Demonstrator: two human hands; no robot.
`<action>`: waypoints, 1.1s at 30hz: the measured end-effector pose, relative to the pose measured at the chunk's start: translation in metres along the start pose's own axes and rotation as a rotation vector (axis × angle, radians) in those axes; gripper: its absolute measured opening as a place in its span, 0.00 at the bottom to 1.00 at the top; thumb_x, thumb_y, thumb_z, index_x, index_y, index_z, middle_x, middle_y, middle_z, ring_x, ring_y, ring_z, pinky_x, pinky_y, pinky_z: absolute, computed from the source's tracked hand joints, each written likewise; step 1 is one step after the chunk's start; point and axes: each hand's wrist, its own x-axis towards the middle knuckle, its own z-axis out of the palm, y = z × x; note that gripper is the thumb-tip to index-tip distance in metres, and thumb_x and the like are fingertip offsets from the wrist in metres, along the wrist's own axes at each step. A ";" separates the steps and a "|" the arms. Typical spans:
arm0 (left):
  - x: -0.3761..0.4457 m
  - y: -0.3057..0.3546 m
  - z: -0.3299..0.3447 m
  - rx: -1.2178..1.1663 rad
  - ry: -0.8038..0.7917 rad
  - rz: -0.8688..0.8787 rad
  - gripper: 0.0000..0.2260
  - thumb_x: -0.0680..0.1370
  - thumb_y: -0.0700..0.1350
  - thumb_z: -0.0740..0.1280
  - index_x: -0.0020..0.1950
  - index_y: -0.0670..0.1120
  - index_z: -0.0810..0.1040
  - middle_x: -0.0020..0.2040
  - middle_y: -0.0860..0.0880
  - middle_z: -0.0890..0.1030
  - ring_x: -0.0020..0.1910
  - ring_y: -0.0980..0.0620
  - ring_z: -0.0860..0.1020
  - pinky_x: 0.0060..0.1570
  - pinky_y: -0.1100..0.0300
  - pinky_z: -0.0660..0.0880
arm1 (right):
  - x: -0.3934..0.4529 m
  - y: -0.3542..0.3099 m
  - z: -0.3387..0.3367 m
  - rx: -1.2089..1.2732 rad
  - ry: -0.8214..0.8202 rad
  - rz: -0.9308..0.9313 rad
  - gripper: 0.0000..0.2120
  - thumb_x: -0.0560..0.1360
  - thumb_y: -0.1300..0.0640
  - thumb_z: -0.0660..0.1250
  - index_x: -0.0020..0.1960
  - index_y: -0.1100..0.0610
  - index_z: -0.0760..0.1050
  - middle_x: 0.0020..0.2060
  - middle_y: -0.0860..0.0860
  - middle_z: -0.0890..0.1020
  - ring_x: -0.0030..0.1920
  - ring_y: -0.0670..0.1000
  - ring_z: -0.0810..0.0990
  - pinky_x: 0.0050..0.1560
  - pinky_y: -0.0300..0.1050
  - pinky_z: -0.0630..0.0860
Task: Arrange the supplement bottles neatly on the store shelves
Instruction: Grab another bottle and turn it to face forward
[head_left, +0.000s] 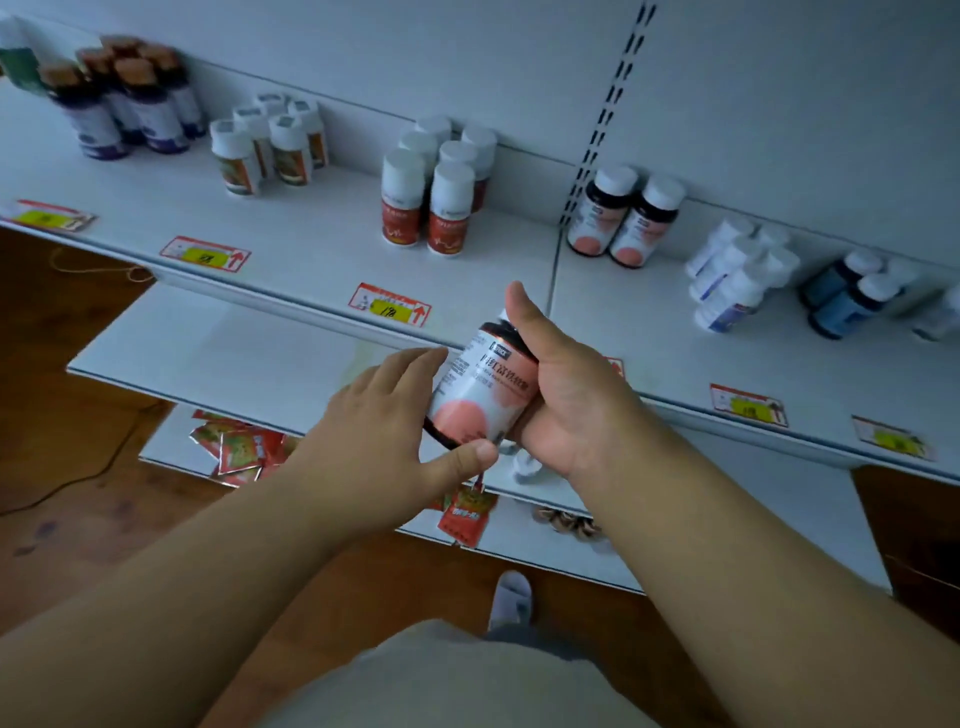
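1. Dark-glass-looking round supplement bottle with a white-and-pink label (480, 384) is held in the air in front of the top white metal shelf (322, 244), tilted, cap end pointing away toward the shelf, base toward the person.
2. Handling, as a guess: rigid body, glossy label, so probably a bit slippery. Weight depends on fill, likely moderate. If it is glass, a drop would matter. Best hold is around the mid-body or the shoulder below the cap.
3. Right hand (558, 384) wraps the bottle's right side and back, thumb straight up along the shoulder near the cap, palm against the body. Its other fingers are behind the bottle, not visible. Clamped on the bottle.
4. Left hand (384, 415): fingers fairly straight and together, tips on the label's left side; thumb pressed under the base edge. Pinching or steadying it from the left and below.
5. Matching pair of dark bottles with white caps and pink-dot labels (626, 218) stands upright on the top shelf, up and to the right of the held one. Likely destination is beside them.
6. Other groups on the same shelf: white-capped bottles with red labels (426, 208) and a cluster of white bottles with blue print (737, 270), leaning.
7. Yellow-and-red price tag (389, 306) sits on the shelf edge just above the hands.
8. Lower shelves hold red foil sachets (234, 447).
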 end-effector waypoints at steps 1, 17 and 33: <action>0.010 0.007 0.003 -0.006 0.001 0.011 0.46 0.68 0.79 0.48 0.78 0.52 0.56 0.76 0.52 0.62 0.73 0.50 0.63 0.70 0.47 0.65 | 0.001 -0.011 -0.010 0.024 -0.038 -0.001 0.21 0.64 0.45 0.76 0.47 0.58 0.76 0.39 0.58 0.82 0.43 0.59 0.84 0.55 0.66 0.79; 0.157 0.078 0.053 -0.008 -0.042 0.100 0.44 0.68 0.79 0.52 0.76 0.55 0.57 0.74 0.54 0.64 0.70 0.53 0.65 0.68 0.52 0.66 | 0.073 -0.114 -0.140 -0.195 -0.181 -0.181 0.21 0.68 0.62 0.73 0.61 0.62 0.77 0.50 0.58 0.85 0.53 0.58 0.83 0.57 0.58 0.80; 0.272 -0.002 0.070 0.415 -0.282 0.277 0.48 0.71 0.77 0.46 0.80 0.46 0.45 0.80 0.43 0.49 0.79 0.44 0.47 0.76 0.44 0.49 | 0.161 -0.101 -0.113 -0.593 0.338 -0.500 0.27 0.72 0.46 0.74 0.68 0.50 0.71 0.61 0.47 0.81 0.62 0.47 0.79 0.66 0.59 0.74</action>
